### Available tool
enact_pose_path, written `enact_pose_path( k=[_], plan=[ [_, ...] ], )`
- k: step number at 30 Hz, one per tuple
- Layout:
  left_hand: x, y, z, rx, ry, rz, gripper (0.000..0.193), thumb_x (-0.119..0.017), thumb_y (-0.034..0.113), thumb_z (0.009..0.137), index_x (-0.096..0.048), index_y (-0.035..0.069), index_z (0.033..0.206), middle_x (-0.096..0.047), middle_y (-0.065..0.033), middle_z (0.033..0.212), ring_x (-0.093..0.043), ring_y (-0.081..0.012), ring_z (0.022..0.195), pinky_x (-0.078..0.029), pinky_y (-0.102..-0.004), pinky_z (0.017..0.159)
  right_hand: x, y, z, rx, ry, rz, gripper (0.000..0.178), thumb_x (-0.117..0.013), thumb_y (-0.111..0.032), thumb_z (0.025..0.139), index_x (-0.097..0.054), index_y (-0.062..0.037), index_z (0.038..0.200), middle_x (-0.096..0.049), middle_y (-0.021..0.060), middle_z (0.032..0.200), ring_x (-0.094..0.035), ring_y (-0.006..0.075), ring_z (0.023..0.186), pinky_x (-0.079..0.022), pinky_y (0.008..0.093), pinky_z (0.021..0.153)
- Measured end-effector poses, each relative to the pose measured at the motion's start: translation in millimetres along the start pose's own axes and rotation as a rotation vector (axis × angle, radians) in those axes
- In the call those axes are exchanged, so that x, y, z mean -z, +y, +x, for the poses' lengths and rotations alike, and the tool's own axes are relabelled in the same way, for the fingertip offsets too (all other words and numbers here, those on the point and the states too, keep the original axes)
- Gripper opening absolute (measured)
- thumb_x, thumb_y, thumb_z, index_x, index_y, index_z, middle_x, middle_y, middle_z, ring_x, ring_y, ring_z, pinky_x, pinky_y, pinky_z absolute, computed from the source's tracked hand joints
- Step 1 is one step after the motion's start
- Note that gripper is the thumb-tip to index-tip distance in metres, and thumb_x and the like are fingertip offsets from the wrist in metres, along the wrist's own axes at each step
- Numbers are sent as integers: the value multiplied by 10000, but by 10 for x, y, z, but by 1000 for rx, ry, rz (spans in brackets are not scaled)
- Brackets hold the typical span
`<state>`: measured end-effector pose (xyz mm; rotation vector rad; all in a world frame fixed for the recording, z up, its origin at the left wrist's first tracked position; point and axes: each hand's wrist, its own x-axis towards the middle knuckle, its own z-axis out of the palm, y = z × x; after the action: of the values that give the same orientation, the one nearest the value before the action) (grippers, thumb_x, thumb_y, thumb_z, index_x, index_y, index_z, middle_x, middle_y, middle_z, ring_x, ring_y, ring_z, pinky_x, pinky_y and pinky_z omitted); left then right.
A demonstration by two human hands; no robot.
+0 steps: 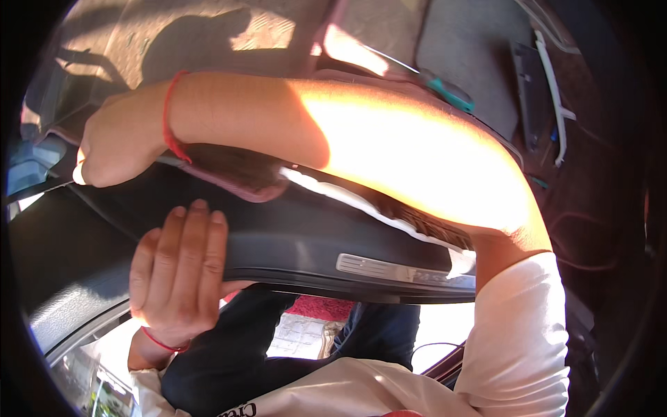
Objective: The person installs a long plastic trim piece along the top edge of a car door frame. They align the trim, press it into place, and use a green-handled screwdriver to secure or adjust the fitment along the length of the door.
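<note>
My left hand (182,271) lies with its fingers stretched flat on the black plastic sill trim (292,233) of a car; its thumb points right along the trim's edge. My right arm reaches across to the far left. There, my right hand (118,142) is closed above the trim, and its fingers are mostly hidden. A thin dark line runs left from beside the thumb; I cannot tell whether it is held. A ribbed metal scuff plate (389,267) is set in the trim, and a white strip (347,198) follows its inner edge.
A screwdriver with a teal handle (450,94) lies beyond my right forearm. Farther right are a long white plastic piece (552,97) and a black trim piece (529,94). Sunlit carpet-like floor (264,31) spans the far side. My legs (229,333) are below the sill.
</note>
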<state>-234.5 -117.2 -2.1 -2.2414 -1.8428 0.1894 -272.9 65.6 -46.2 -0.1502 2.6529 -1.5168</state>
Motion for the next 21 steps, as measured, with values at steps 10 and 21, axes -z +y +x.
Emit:
enact_pose_path(
  k=[10,21],
  plan=[
    [-100,138,-226,98,137,42,877,-736,651,617,-712,40,1247,-719,-100,1262,-672,-304,1194,-494,-456,1100,1511,558,-2844,-629,647,-117,259,-658,-227,996,-744,-16,872,-694,23,753,-648,121,679,-539,276,623],
    [-121,77,-145,45,229,27,865,-871,538,495,-706,30,1175,-716,-91,1126,-678,-296,1087,-524,-394,1025,634,924,-2921,-674,505,-799,298,-698,-316,861,-815,-95,1024,-755,232,985,-722,428,964,-569,504,893]
  ],
)
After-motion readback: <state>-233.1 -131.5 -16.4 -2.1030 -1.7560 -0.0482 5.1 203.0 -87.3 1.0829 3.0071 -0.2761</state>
